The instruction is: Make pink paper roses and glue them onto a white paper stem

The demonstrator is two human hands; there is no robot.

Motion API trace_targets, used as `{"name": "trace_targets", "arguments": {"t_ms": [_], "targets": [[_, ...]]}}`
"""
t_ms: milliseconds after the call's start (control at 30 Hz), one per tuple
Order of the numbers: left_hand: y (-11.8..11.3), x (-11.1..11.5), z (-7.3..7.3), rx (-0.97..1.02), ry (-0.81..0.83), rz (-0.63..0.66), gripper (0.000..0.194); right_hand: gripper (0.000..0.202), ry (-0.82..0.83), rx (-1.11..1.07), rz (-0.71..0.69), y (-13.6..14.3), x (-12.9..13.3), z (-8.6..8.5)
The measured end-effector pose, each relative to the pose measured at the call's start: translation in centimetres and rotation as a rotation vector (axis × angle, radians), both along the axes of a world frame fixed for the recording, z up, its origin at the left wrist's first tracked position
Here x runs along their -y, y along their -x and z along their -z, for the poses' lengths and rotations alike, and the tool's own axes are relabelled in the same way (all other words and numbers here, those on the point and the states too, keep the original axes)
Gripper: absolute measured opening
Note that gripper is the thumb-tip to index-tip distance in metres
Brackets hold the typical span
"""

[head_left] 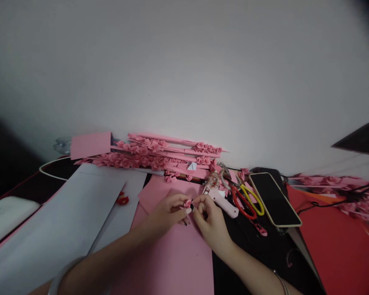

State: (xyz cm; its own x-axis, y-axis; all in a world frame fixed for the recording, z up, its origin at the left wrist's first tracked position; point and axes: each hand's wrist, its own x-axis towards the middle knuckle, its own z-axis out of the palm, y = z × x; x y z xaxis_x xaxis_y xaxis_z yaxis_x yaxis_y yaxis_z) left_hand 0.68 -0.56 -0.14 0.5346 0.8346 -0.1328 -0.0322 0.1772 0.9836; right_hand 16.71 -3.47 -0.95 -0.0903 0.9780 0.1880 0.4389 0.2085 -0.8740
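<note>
A small pink paper rose (pixel 188 203) is pinched between the fingertips of my left hand (pixel 171 209), thumb in front. From the other side, my right hand (pixel 209 219) closes its thumb and forefinger at the rose's edge. Both hands are above a large pink paper sheet (pixel 175 262). Right beside my right hand lies a pale pink glue gun (pixel 223 202). Scissors with red and yellow handles (pixel 243 200) rest just past it. What lies behind my fingers is partly hidden.
Stems of pink paper flowers (pixel 147 151) are piled along the wall. White sheets (pixel 70 217) cover the left, with a small red-handled tool (pixel 123 199) on them. At right are a phone (pixel 275 199), red paper (pixel 335 237) and more pink flowers (pixel 332 181). A white device (pixel 10 217) sits far left.
</note>
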Motion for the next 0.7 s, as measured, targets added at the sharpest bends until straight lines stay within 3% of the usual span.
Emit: {"name": "trace_targets", "arguments": {"t_ms": [433, 700], "targets": [[-0.01, 0.03, 0.11, 0.054, 0.088, -0.084, 0.023, 0.006, -0.007, -0.012, 0.006, 0.14, -0.03, -0.33], [0.05, -0.11, -0.30, 0.012, 0.047, -0.162, 0.019, 0.012, -0.014, -0.046, -0.054, 0.05, 0.15, -0.43]]}}
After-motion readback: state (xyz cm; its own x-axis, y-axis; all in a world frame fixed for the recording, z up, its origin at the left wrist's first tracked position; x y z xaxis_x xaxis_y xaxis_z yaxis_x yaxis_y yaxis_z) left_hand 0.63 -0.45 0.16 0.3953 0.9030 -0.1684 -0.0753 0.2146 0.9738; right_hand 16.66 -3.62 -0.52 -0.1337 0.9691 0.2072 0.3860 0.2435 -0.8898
